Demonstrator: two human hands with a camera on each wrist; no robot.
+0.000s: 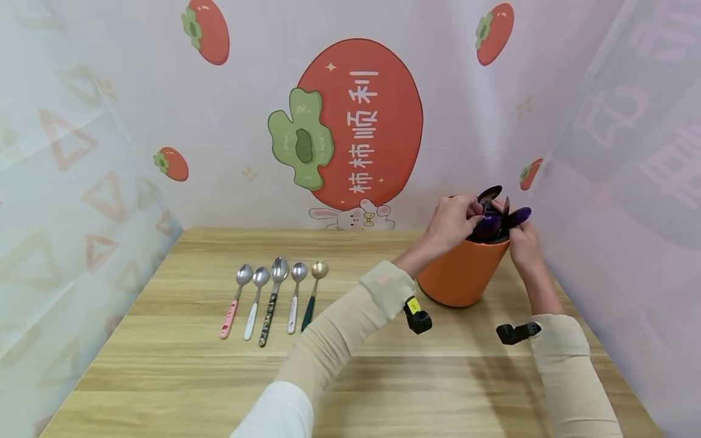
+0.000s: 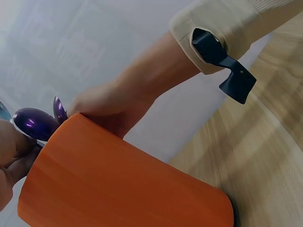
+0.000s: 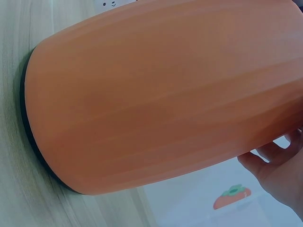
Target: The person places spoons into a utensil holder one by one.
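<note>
A purple spoon point(image 1: 487, 227) is poking out of the orange container point(image 1: 462, 274), and the left hand point(image 1: 450, 223) is pinching it with curled fingers above the container's rim. The right hand point(image 1: 526, 244) is touching the container's right side; I cannot tell whether its fingers are grasping anything. The container is standing on the bench point(image 1: 383, 383). Five spoons point(image 1: 269, 313) are lying left of the container, and a printed backdrop point(image 1: 460, 128) is hanging behind it.

Pale backdrop point(image 1: 454, 134) with red fruit print point(image 1: 339, 125) (rabbit point(image 1: 353, 218) peeking below), behind wood-grain table point(image 1: 181, 377).
</note>
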